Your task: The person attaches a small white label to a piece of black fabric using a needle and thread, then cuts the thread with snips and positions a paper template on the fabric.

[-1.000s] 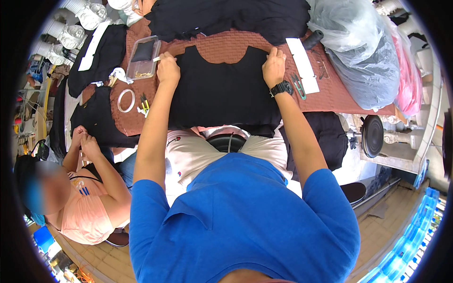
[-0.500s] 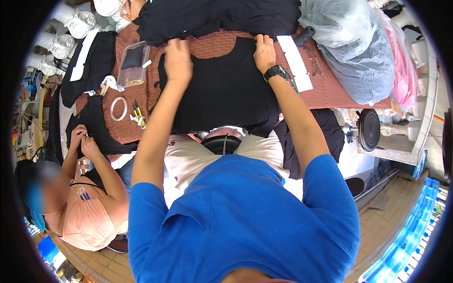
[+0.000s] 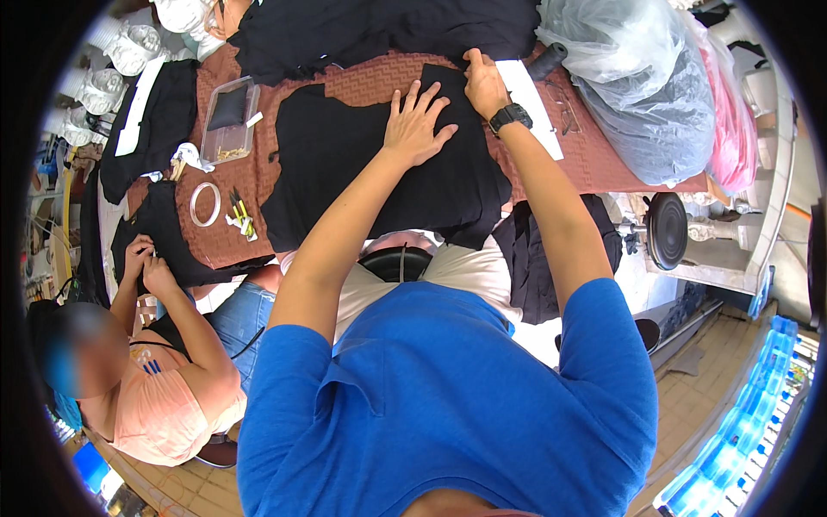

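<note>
A black garment piece (image 3: 345, 164) with a curved neckline cut lies spread on the brown cloth in front of me, its near edge hanging toward my lap. Flat on its upper right part rests my left hand (image 3: 418, 125), fingers spread. My right hand (image 3: 487, 89), with a black watch at the wrist, is at the piece's far right corner, beside a white paper strip (image 3: 530, 103). Its fingers are curled closed; whatever they may pinch is too small to make out. More black fabric (image 3: 388, 30) lies bunched along the far side.
On the left are a clear plastic box (image 3: 231, 121), a white ring (image 3: 205, 204) and yellow-handled snips (image 3: 241, 211). A black thread cone (image 3: 548, 62), glasses (image 3: 566, 112) and stuffed plastic bags (image 3: 642, 95) stand right. A co-worker (image 3: 177, 379) handles black fabric at the left.
My left hand has moved right, from the piece's far left corner onto its upper right part. My right hand's fingers, stretched out before, are now curled.
</note>
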Action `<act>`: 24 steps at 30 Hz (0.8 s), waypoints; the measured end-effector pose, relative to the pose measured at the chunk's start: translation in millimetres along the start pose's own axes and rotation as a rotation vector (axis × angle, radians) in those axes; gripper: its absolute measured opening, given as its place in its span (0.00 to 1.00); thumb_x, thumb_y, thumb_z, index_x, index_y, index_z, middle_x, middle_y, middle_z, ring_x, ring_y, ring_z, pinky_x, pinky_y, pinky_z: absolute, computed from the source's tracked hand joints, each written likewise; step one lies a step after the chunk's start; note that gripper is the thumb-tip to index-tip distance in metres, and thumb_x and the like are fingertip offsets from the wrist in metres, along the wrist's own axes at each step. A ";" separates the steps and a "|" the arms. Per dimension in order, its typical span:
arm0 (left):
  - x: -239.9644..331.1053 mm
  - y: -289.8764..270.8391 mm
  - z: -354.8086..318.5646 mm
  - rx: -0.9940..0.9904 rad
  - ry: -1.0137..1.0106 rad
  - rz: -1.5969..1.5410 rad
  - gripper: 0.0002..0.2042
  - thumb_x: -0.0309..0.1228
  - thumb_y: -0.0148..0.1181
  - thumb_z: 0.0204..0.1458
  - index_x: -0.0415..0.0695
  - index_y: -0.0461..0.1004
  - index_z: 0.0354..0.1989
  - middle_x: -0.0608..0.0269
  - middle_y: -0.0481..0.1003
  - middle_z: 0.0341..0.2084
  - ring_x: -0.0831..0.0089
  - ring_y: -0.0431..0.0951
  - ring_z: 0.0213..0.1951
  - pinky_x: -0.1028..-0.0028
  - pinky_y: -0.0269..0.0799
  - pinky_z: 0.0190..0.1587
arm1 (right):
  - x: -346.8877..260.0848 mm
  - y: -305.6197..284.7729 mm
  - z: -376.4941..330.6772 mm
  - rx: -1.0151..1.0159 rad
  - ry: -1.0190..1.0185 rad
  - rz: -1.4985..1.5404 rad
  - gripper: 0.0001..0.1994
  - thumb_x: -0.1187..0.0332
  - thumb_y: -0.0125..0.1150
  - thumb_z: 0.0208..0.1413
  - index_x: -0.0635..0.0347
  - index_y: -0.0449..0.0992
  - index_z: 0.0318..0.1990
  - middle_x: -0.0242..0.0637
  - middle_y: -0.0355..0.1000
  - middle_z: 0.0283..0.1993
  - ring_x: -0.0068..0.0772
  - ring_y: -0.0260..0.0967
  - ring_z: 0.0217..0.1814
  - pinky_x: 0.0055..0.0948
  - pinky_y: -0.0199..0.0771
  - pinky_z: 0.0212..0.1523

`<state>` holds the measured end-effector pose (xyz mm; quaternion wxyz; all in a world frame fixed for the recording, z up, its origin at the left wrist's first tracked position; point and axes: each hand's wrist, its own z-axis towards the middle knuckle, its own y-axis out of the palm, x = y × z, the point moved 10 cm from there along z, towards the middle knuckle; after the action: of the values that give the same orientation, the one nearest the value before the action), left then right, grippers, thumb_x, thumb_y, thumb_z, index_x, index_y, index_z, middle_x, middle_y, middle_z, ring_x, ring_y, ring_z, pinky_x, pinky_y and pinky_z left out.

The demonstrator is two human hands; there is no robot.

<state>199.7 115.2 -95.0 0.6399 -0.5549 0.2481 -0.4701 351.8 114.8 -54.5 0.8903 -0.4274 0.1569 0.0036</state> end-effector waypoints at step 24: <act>-235.8 -104.3 -66.5 0.462 -0.551 -0.006 0.04 0.26 0.62 0.56 0.41 0.75 0.36 0.51 0.74 0.38 0.47 0.78 0.42 0.53 0.74 0.47 | -65.8 29.6 -60.6 -0.219 0.000 0.019 0.38 0.35 0.57 0.56 0.45 0.67 0.69 0.38 0.56 0.76 0.60 0.46 0.78 0.64 0.40 0.75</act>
<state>7.3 296.3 -62.1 0.7901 -0.5021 -0.0481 -0.3484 268.4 95.7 -93.8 0.8381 -0.5208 0.1597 0.0293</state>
